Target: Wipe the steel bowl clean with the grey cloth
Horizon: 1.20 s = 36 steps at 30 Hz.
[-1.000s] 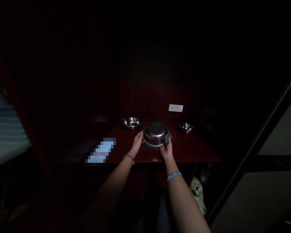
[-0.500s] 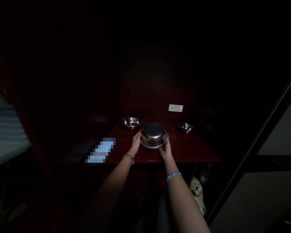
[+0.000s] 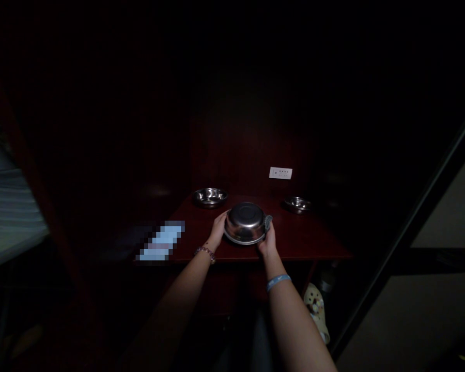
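Note:
A shiny metal bowl (image 3: 246,223), bottom side up, is held between my two hands above the dark red desk top (image 3: 294,243). My left hand (image 3: 218,231) grips its left rim, with the fingers partly hidden behind it. At the right side, my right hand (image 3: 268,239) holds the bowl and a small grey wad (image 3: 268,222), cloth or scrubber, pressed against its wall. Two more metal bowls stand upright on the desk: a wider bowl (image 3: 210,197) at the back left and a smaller bowl (image 3: 297,205) at the back right.
A white socket plate (image 3: 281,173) is on the back panel. At the desk's left lies a blurred-out light blue patch (image 3: 161,242). Below the right edge hangs or stands a pale clog (image 3: 316,312) beside a dark bottle. A dark frame edge (image 3: 403,232) slants along the right.
The upturned bowl has dropped slightly and tipped a little. My right hand and the grey wad have shifted slightly right; my left hand has barely moved.

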### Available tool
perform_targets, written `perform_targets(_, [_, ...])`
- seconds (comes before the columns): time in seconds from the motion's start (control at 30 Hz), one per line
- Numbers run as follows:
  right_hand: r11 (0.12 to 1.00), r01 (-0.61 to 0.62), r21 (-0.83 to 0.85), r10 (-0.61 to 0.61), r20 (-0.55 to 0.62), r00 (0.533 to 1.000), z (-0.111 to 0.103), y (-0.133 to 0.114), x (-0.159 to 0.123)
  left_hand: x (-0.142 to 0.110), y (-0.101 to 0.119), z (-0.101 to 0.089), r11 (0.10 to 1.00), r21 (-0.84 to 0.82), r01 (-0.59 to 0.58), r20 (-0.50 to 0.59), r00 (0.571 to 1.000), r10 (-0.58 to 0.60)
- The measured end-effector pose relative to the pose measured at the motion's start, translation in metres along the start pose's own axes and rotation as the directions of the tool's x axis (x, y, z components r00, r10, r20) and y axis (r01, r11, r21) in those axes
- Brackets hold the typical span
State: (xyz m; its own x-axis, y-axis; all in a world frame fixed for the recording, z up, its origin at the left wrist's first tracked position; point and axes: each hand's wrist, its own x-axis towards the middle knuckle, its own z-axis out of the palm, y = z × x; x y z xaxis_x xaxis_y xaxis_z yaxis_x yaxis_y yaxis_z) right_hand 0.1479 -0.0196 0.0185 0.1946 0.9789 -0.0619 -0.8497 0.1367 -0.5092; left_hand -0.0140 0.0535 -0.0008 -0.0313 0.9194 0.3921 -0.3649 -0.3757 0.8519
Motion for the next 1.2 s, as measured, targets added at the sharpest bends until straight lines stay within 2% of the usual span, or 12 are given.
perform_targets(0.27, [0.999,0.037,0.011,-0.036,-0.030,0.999,-0.0021,0.0037,0.0049,-0.0006,-0.0014,0.0007,0.999,0.015,-0.041,-0.087,0.995,0.043])
perform_targets(0.53, [0.993,0.118,-0.020,-0.118,-0.014,0.993,-0.0027,0.0040,0.0040,-0.0038,0.0013,0.0017,0.999,0.049,0.015,-0.089,0.996,-0.010])
perform_targets(0.77, [0.996,0.093,-0.019,-0.093,-0.017,0.996,-0.0001,0.0030,0.0012,-0.0026,-0.0017,0.0028,0.999,0.032,-0.014,-0.074,0.997,0.016])
perform_targets(1.0, [0.989,0.119,-0.087,-0.117,0.023,0.993,-0.0013,0.0041,0.0008,-0.0020,0.0001,0.0025,0.997,0.057,-0.044,-0.061,0.997,0.048])
perform_targets(1.2, [0.991,0.089,-0.100,-0.090,-0.006,0.996,-0.0001,0.0056,0.0006,-0.0018,0.0006,0.0018,0.998,0.048,-0.052,-0.077,0.995,0.055])
